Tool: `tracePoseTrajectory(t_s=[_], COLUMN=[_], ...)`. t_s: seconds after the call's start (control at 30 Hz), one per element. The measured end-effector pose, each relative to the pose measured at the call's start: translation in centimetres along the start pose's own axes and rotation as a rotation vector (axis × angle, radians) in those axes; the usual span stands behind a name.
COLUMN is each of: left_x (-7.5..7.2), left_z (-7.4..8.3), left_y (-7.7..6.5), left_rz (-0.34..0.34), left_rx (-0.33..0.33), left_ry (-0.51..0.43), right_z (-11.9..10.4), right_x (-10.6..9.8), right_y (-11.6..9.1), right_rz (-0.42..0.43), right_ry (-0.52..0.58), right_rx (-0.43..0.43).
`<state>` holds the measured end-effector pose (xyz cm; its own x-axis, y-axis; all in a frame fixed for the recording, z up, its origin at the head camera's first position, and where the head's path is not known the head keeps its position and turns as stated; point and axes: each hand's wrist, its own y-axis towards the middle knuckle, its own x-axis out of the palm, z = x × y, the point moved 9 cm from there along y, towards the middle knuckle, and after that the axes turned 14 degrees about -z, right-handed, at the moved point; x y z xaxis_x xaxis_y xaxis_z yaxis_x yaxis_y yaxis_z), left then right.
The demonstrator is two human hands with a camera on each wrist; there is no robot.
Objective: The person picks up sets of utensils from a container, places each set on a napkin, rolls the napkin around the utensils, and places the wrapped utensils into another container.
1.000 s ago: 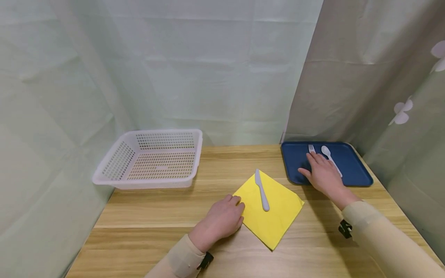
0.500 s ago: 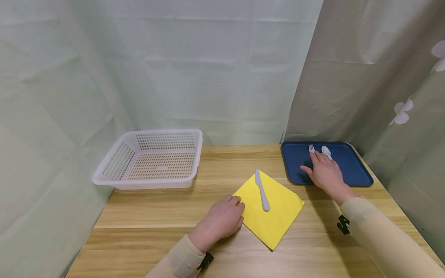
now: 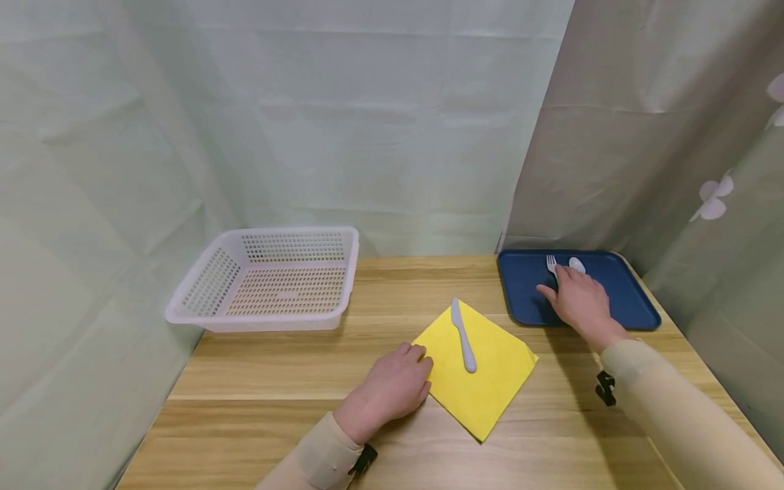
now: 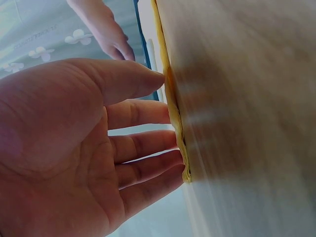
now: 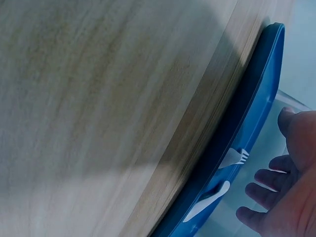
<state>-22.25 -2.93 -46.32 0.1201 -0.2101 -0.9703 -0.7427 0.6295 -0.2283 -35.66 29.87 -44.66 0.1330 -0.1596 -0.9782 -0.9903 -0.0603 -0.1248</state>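
Note:
My left hand (image 3: 392, 384) rests at the left corner of a folded yellow napkin (image 3: 490, 395). In the left wrist view its fairly straight fingertips (image 4: 157, 79) touch the napkin's edge. A pale plastic knife (image 3: 463, 340) lies across the napkin. My right hand (image 3: 582, 299) hovers over a dark blue tray (image 3: 640, 314), fingers loosely bent and nothing between them. Under it on the tray are a white fork (image 3: 551, 261) and a white spoon (image 3: 576, 264), both partly covered by the hand. The right wrist view shows the fork's tines and a white handle (image 5: 210, 200) beside the hand.
A white perforated basket (image 3: 339, 320) stands at the back left of the wooden table (image 3: 257, 422). Pale curtains (image 3: 392, 136) hang close behind the table and along both sides. The tray sits near the back right edge.
My right hand has shifted slightly right over the tray and now covers more of the spoon. The left hand, napkin and knife stay in place.

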Motion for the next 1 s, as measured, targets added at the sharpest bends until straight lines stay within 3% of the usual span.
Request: tracePoseTrajectory(t_s=[0.53,1.0], left_x=[0.2,0.0], left_z=[0.0,0.0], left_y=[0.2,0.1], left_rz=[-0.024,-0.015], left_rx=[-0.004,-0.003], left_ry=[-0.003,0.006], right_z=[1.1,2.0], right_x=[-0.1,0.3], right_y=[0.5,0.9], right_rz=[0.038,0.012], right_ry=[-0.034,0.005], right_rx=[0.046,0.100])
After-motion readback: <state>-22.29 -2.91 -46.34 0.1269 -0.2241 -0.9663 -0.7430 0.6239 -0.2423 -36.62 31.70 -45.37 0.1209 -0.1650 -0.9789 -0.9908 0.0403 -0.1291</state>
